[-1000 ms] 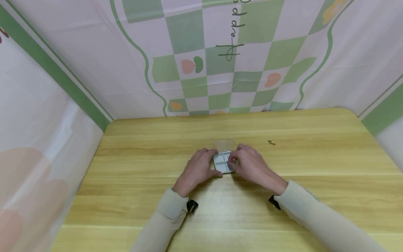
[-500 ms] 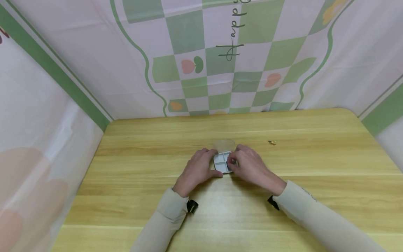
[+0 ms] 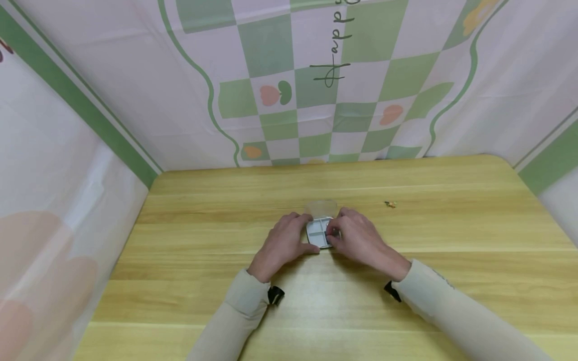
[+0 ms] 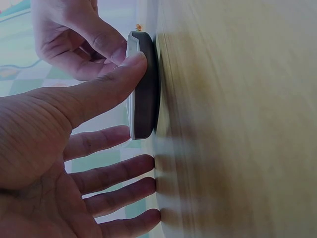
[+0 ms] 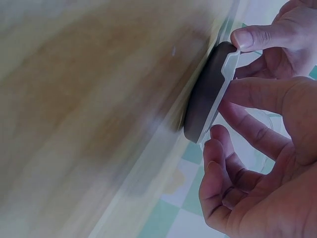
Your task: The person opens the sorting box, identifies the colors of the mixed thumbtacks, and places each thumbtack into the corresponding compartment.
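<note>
A small pill case lies on the table, its white inside divided into compartments. Its outside shell is dark, and a clear lid stands folded back on the far side. My left hand holds the case at its left side, thumb on the near edge and index finger at the far edge; the other fingers are spread in the left wrist view. My right hand reaches over the right compartments with thumb and index finger brought together inside. I cannot tell whether something small is between those fingertips.
Several tiny coloured pieces lie in a little heap to the right of the case, farther back. The wooden table ends at a patterned cloth hanging behind it. More cloth hangs at both sides.
The right fingertips have shifted slightly left inside the right compartments. My left hand and the case have stayed in place.
</note>
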A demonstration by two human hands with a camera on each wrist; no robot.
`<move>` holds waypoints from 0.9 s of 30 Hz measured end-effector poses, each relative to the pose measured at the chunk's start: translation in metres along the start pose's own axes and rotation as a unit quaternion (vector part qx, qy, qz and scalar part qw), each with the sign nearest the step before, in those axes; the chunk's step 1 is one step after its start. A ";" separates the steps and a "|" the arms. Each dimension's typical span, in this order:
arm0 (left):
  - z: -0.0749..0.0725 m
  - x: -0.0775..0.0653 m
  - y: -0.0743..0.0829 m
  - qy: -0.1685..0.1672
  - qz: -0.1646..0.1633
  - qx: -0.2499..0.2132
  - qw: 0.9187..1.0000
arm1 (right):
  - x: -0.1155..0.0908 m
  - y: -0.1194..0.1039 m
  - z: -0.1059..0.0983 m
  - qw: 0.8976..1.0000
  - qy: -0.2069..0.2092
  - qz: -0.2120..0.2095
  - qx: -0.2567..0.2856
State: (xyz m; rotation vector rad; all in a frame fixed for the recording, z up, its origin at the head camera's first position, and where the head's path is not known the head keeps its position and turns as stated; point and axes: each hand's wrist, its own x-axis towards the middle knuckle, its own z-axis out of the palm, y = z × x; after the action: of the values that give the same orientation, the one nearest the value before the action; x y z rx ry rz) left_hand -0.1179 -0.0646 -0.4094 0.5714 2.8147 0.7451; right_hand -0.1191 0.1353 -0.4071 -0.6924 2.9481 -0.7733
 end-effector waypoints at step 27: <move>-0.001 0.000 0.001 -0.006 -0.008 -0.011 1.000 | -0.009 0.017 -0.020 0.999 0.008 0.038 0.013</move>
State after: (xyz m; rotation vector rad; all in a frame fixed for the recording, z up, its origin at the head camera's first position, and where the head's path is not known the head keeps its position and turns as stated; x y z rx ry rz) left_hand -0.1180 -0.0644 -0.4082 0.5481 2.7941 0.7660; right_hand -0.1208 0.1620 -0.3984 -0.5708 2.9538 -0.8145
